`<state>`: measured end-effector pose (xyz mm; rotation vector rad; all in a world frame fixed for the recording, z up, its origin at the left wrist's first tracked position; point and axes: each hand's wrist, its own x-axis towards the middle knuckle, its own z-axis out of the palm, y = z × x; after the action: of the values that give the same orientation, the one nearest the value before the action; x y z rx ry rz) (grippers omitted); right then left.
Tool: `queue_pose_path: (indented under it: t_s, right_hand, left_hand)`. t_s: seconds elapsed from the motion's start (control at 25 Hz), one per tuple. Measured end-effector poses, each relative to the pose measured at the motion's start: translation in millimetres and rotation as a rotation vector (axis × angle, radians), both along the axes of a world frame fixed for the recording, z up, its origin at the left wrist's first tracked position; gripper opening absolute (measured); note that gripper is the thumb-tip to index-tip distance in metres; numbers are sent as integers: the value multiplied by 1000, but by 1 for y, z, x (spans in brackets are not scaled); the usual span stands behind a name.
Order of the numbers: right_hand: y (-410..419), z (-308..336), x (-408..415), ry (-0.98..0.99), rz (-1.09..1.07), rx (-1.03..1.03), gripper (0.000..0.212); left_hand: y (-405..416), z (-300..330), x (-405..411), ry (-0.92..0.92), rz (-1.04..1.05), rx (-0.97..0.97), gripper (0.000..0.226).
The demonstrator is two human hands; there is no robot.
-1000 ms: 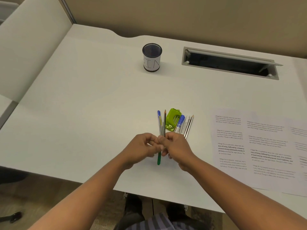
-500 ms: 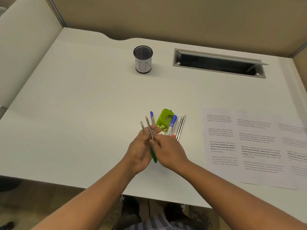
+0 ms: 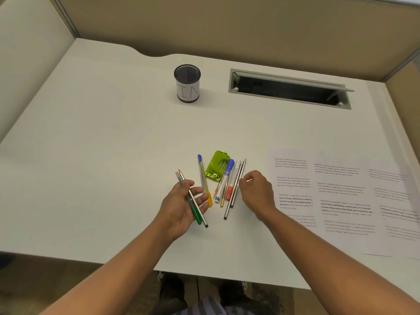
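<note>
Hands apart, both over the near middle of the tabletop (image 3: pixel 102 155). Left hand (image 3: pixel 178 209) is palm up with a green pen (image 3: pixel 197 215) and a pencil (image 3: pixel 203 221) lying side by side across the palm. The thumb is folded over them and the fingers are loosely curled; tips point away from the person.

Right hand (image 3: pixel 258 190) is knuckles up, fingers curled down at the right edge of the loose pile. Can't tell if it pinches anything.

The pile sits between the hands:
- blue-capped pen (image 3: pixel 203 176)
- green plastic clip case (image 3: pixel 217 165)
- blue marker (image 3: pixel 226 177)
- red marker (image 3: pixel 230 189)
- thin pencils (image 3: pixel 235 189) fanned on the right

Mesh pen cup (image 3: pixel 187 84) stands upright, well apart at the back. Printed sheets (image 3: pixel 341 196) lie to the right.
</note>
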<state>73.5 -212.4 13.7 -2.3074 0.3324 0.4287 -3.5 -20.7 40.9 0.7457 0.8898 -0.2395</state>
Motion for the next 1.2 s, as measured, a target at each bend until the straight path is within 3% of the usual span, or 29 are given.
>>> queue_pose_path:
  t_s: [0.4,0.72,1.2]
  right_hand:
    - [-8,-15,13,71,92,-95,24]
    - [-14,-12,21,153,259,-326,28]
    - [-24,-7,14,162,301,-329,34]
  left_hand:
    - [-2,-3,-1,62,7,35,15]
    - [1,-4,-1,75,13,34,17]
    - [-2,-4,1,71,-10,34,19]
